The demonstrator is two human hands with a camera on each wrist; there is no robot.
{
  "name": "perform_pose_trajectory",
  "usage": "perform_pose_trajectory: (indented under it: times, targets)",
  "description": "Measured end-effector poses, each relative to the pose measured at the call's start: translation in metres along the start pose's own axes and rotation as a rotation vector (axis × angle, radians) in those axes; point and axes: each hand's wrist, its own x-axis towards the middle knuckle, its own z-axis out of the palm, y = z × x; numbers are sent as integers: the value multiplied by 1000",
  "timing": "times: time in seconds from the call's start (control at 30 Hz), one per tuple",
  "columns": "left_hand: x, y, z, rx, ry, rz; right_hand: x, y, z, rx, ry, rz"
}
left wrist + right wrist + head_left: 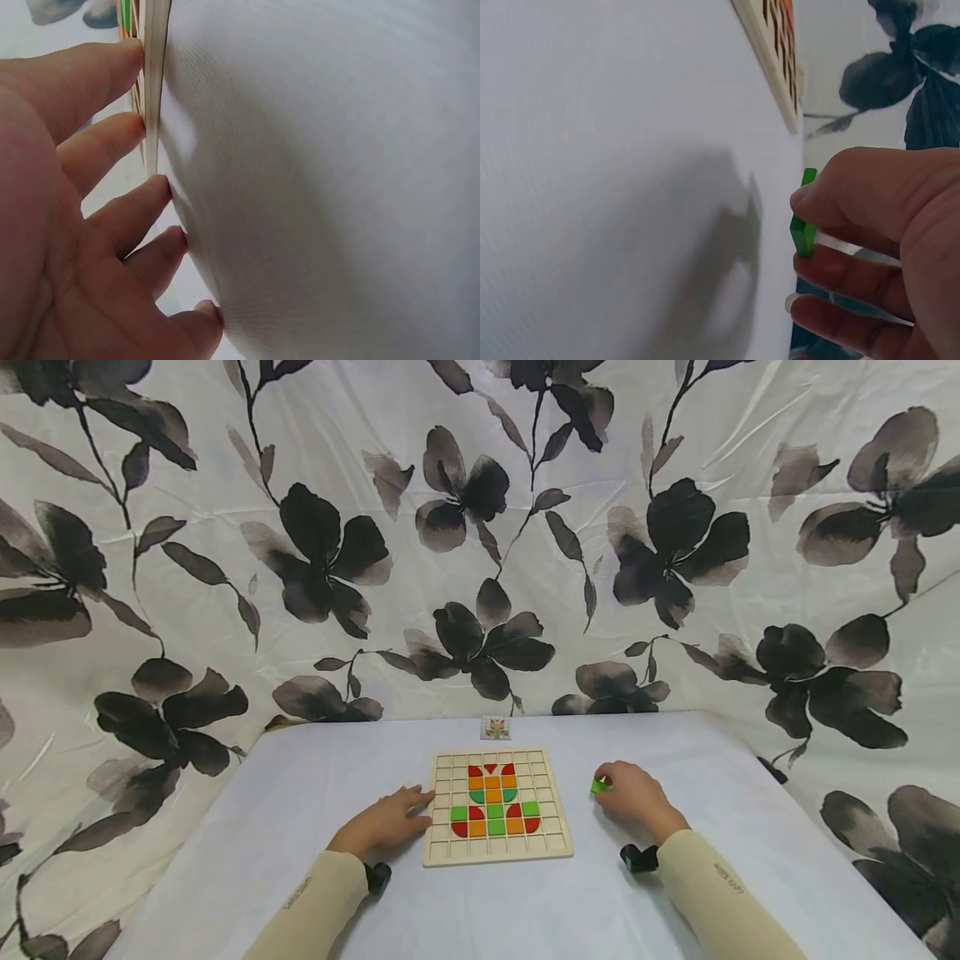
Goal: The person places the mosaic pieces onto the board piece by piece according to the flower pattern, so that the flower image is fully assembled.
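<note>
A pale wooden grid board lies on the white table, with red, orange and green tiles forming a pattern in its cells. My left hand rests at the board's left edge, fingers spread; in the left wrist view thumb and index fingertips touch the board's rim, the other fingertips on the cloth. To the right of the board my right hand pinches a small green tile between thumb and fingers, just above the table. Part of that tile is hidden behind the thumb.
Behind the board lies a small pattern card showing a similar coloured figure. White cloth covers the table. A floral curtain hangs behind the table's far edge.
</note>
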Motion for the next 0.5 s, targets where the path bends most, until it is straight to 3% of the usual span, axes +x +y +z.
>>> perform_pose_trajectory:
  times: [0.5]
  targets:
    - [0,0,0,-7,2,3,-9,-38,9,16,9,-142]
